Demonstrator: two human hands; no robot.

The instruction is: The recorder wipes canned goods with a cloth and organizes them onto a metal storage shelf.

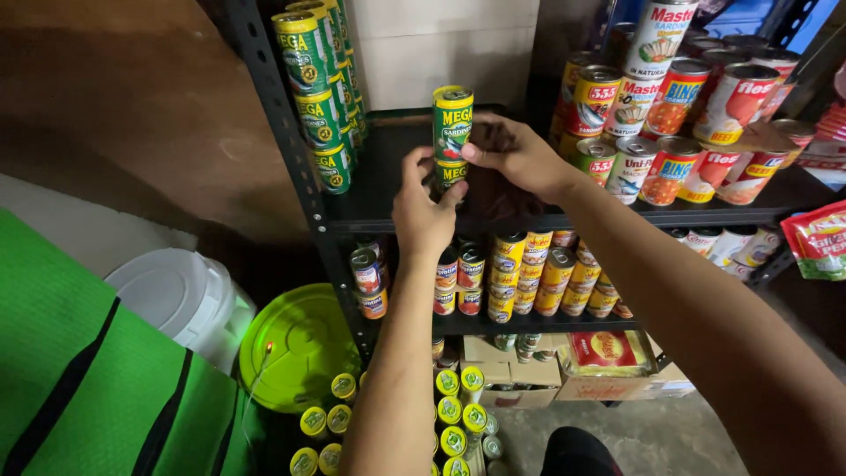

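Green cans: two green-labelled cans, upper can (453, 122) stacked on lower can (450, 174), are held on the black metal shelf (370, 211).
Right hand (515, 154): fingers are closed on the upper can's side.
Left hand (423, 211): fingers are closed around the lower can.
Left of stack: a column of green cans (319, 97) is stacked.
Right of stack: red-labelled cans (679, 123) are shelved.
Floor: yellow-lidded cans (449, 410) are standing.

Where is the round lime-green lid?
In the head view the lime-green lid lies low on the left, beside the white bucket and just left of the black shelf's post.
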